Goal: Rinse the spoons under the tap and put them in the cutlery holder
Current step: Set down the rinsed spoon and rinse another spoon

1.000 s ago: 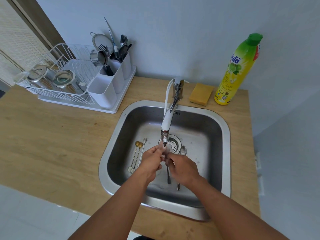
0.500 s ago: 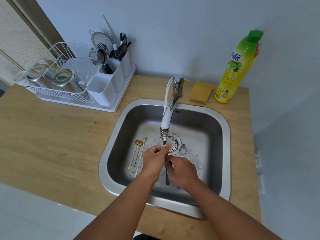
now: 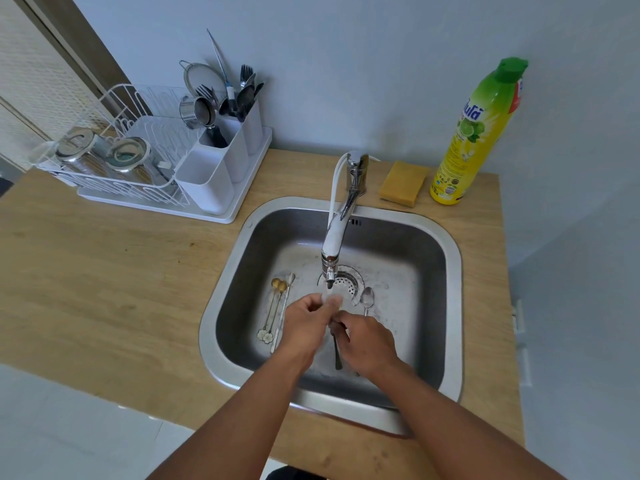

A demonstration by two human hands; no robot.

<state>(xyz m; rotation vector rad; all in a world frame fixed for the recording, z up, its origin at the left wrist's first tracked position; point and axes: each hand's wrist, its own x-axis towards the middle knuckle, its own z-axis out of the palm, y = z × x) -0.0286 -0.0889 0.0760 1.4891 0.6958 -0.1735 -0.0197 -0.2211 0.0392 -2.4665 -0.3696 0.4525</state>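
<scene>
Water runs from the tap (image 3: 335, 237) onto a spoon (image 3: 336, 351) held over the steel sink (image 3: 450, 271). My left hand (image 3: 304, 323) pinches its bowl end in the stream, and my right hand (image 3: 367, 341) grips its dark handle, which hangs down between the hands. On the sink floor lie two gold spoons with flower ends (image 3: 273, 310), a slim silver spoon (image 3: 284, 306) beside them, and another silver spoon (image 3: 367, 301) right of the drain. The white cutlery holder (image 3: 221, 168) stands at the back left with several utensils in its rear compartments.
A white dish rack (image 3: 114, 161) with metal jars stands left of the holder on the wooden counter (image 3: 104, 271). A yellow sponge (image 3: 403, 183) and a tall dish soap bottle (image 3: 474, 133) sit behind the sink at the right. The wall is close behind.
Both hands stay under the tap with the spoon, with only small shifts of the fingers. The view has tilted slightly.
</scene>
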